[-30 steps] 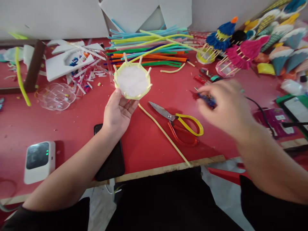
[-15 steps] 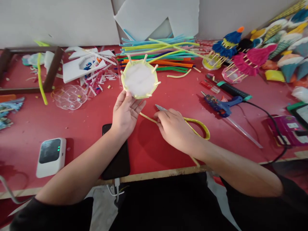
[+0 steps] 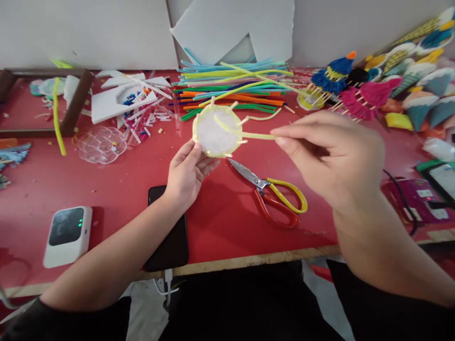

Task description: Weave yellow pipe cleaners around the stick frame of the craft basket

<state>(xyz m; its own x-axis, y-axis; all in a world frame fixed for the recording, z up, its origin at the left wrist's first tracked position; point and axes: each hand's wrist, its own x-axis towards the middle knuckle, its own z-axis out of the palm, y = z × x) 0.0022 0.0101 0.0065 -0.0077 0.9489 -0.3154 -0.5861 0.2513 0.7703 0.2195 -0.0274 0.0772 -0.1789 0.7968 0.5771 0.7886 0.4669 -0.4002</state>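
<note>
Holding the pegged disc (image 3: 215,138) by its edge, the left grip (image 3: 186,176) could slip if the yellow strip (image 3: 258,136), pinched by the right grip (image 3: 337,158), snags a peg (image 3: 244,121) between them.

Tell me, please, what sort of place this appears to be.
Probably a craft workshop, judging by the pile of colourful strips, the scissors and the pink fringed ornament.

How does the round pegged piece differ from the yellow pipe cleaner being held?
The round pegged piece is broad and mostly white; the yellow pipe cleaner is thin and pale yellow. The left hand holds the round pegged piece by its edge, while the right hand pinches the yellow pipe cleaner. Both show pale yellow.
</note>
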